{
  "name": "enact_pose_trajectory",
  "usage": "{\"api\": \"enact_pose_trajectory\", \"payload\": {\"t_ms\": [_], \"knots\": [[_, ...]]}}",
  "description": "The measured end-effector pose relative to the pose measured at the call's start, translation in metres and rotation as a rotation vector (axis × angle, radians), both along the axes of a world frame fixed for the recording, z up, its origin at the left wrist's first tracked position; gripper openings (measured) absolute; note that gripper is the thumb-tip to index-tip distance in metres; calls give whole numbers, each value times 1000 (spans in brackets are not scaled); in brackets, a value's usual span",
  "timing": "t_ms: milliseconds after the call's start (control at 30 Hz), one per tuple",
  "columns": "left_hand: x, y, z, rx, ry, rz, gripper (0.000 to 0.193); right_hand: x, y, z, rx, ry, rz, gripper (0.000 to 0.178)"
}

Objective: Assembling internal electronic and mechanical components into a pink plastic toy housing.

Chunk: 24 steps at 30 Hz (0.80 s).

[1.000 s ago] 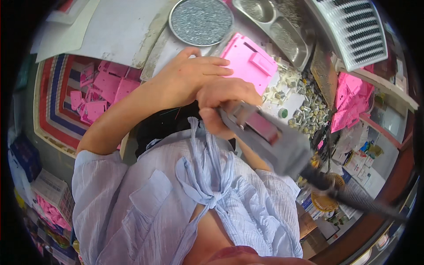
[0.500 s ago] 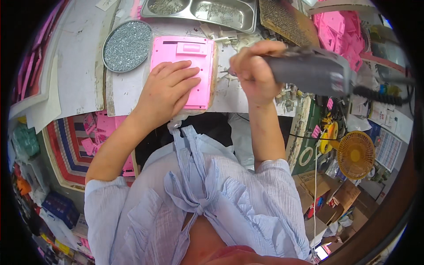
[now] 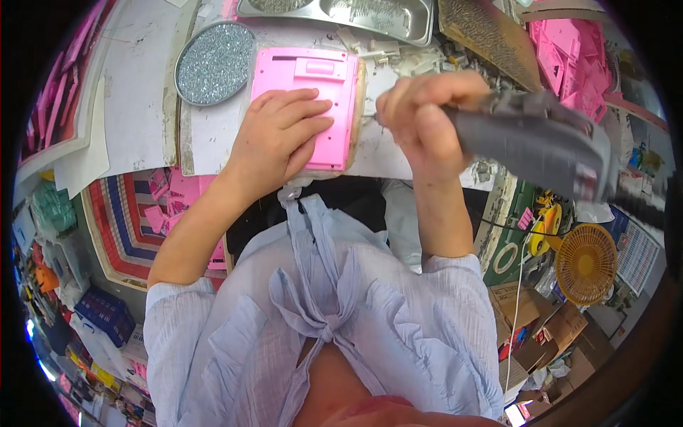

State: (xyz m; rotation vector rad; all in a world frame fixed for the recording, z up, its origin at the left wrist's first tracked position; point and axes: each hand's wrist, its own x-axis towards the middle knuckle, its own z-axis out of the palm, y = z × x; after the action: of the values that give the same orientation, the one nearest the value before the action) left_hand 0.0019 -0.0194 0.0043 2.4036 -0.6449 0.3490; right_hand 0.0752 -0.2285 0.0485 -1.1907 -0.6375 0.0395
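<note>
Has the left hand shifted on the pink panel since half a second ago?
No. The left hand still lies flat on the pink panel, just right of the round glitter dish.

Brown cardboard boxes [image 3: 535,322] sat stacked on the floor at lower right; a white printed sheet [image 3: 638,254] hung beside the orange fan; a blue crate [image 3: 104,314] stood lower left

I'm in a small assembly workshop: a scuffed workbench [image 3: 142,107], steel trays [image 3: 341,11] of parts, heaps of pink plastic casings [image 3: 569,50], cardboard boxes [image 3: 526,313] on the floor.
</note>
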Motion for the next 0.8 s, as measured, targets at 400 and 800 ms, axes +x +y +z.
{"api": "enact_pose_trajectory", "payload": {"t_ms": [400, 800], "knots": [[69, 28, 3, 137, -139, 196, 35, -13, 6, 32, 69, 17, -56, 24], [-366, 266, -296, -879, 239, 1840, 42, 25, -15, 47, 148, 10, 118, 26]]}}
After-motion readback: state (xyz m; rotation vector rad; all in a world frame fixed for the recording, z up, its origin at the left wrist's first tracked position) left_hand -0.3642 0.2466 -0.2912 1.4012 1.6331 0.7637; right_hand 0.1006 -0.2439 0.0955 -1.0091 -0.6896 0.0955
